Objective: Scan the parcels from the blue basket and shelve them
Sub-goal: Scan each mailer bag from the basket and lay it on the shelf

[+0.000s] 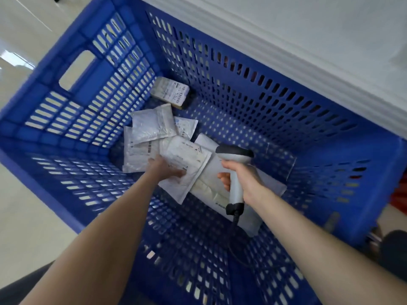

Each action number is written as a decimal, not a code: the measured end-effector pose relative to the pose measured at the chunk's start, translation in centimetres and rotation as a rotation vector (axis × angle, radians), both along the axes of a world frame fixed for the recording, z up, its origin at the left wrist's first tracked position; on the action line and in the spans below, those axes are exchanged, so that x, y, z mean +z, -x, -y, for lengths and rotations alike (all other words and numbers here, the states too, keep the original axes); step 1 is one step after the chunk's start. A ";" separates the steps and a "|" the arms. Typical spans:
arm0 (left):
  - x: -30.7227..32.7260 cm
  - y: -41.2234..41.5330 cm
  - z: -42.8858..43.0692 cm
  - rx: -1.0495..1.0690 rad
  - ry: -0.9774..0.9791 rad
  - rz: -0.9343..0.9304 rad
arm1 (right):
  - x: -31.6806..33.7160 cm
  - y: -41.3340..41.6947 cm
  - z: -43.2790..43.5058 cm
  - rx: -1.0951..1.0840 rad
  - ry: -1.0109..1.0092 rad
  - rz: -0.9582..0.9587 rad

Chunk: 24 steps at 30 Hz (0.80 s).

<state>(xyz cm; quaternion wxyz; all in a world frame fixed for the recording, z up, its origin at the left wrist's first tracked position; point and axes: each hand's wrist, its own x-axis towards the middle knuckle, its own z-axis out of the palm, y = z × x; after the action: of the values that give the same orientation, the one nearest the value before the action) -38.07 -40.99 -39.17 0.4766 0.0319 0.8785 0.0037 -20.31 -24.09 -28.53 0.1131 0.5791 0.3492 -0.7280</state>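
Parcel (187, 166), white padded, atop the pile (141, 148) in the blue basket (242, 95): my left hand (167, 170) grips its near edge, my right hand (246, 179) wraps the scanner (235, 154); best turn the label (190, 150) square to the scanner before lifting.

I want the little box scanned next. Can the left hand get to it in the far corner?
Probably, once it is free: the left hand grips a white envelope. The box lies uncovered in the basket's far corner, just past other envelopes, with nothing on top.
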 end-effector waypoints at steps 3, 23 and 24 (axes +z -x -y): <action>1.7 -1.0 -0.7 -0.058 0.003 0.026 | 0.6 -0.1 0.0 0.004 -0.008 -0.008; 12.4 -6.7 -5.7 0.280 -0.465 -0.104 | 10.5 -4.8 -0.8 -0.103 -0.075 -0.146; 14.0 -6.6 -5.9 0.302 -0.503 -0.104 | 11.7 -5.0 -0.7 -0.115 -0.093 -0.161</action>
<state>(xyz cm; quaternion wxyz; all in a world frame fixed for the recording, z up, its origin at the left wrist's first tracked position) -31.46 -35.05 -25.18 0.4022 0.0182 0.8680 0.2906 -15.33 -23.36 -16.85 0.0157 0.5426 0.3568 -0.7603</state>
